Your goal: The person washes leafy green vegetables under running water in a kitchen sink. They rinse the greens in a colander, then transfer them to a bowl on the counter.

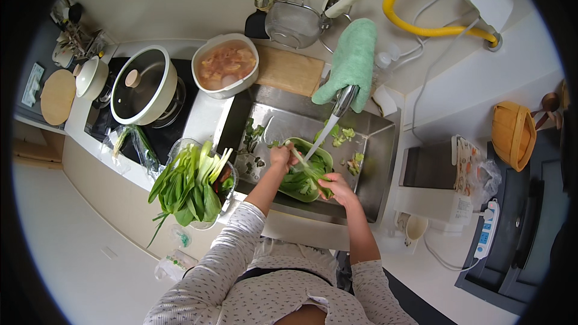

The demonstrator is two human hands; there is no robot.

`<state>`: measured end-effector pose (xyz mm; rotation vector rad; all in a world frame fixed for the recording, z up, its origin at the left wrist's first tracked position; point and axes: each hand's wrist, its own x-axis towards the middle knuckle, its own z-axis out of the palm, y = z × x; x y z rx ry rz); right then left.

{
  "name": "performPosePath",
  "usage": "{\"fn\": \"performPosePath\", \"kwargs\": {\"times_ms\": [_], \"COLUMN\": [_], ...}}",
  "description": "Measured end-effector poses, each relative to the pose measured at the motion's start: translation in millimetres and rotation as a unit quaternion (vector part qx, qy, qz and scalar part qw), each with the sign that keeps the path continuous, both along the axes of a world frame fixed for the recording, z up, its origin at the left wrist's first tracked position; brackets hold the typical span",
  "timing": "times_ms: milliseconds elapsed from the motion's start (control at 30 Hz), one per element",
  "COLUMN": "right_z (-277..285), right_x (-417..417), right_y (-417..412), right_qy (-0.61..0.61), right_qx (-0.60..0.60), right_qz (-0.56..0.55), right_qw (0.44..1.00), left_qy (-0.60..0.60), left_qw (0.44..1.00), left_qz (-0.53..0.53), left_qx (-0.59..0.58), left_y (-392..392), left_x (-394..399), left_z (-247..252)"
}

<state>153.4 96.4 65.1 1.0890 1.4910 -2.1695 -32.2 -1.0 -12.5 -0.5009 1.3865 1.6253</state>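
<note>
Under a running water stream [321, 137] from the metal faucet [346, 100], a leafy green stalk [310, 169] is stretched between my hands. My left hand [282, 157] grips its pale stem end. Lower and to the right, my right hand [338, 188] holds the leafy end. Beneath them a light green oval basin [310, 198] with more leafy greens stands in the stainless steel sink [377, 149]. Trimmed leaf pieces [348, 134] lie on the sink floor to its right, and dark green sprigs [253, 135] lie to its left.
Left of the sink, a bowl heaped with leafy greens [187, 185] overhangs the counter edge. A white tub of raw meat in liquid [228, 65] stands behind it. A lidded pot [143, 85] sits on the stove. A green towel [356, 54] drapes the faucet.
</note>
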Motion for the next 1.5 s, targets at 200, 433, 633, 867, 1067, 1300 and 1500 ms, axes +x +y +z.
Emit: {"fn": "performPosePath", "kwargs": {"times_ms": [200,433,633,867,1067,1300,1500], "right_z": [7,-2,4,-9,-15,-14,-46], "right_x": [21,-28,-51,-68,-72,-69,-69], "right_y": [9,-21,-30,-21,-25,-17,-26], "right_qy": [-0.037,-0.015,-0.011,-0.023,0.064,-0.089,-0.082], "right_qx": [-0.004,0.065,0.033,0.055,0.037,0.104,0.027], "right_qz": [-0.015,-0.016,0.0,-0.079,-0.056,-0.091,-0.167], "right_qw": [0.999,0.998,0.999,0.995,0.996,0.986,0.982], "left_qy": [-0.049,-0.065,-0.079,-0.032,-0.008,-0.003,0.005], "left_qw": [0.998,0.991,0.981,0.989,0.991,0.975,0.971], "left_qz": [-0.018,0.109,0.153,0.072,0.109,0.144,0.156], "left_qx": [-0.045,0.044,0.088,0.123,0.082,0.171,0.179], "left_y": [15,6,-5,-4,3,-7,-13], "left_x": [31,23,-5,20,25,2,-10], "left_z": [-1,-33,-20,5,15,21,17]}}
